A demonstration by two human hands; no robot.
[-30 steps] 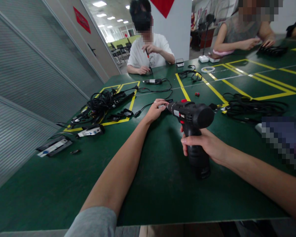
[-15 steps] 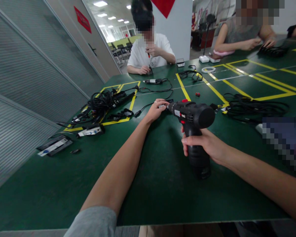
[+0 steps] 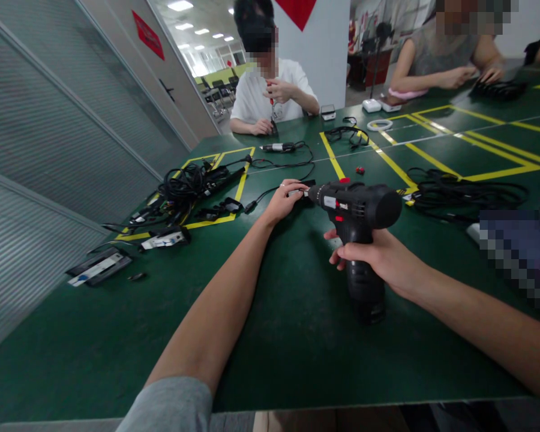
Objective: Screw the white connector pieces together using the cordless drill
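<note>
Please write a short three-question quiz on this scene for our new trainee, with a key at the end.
1. What does the camera wearer's bare right hand hold?
2. True or false: the flat white ring lies farther off across the table than the right hand.
3. Which colour are the straight tape stripes on the dark green tabletop: (a) red, (b) yellow, (c) blue?

Key:
1. A black pistol-shaped drill with red parts.
2. True.
3. b.
</note>
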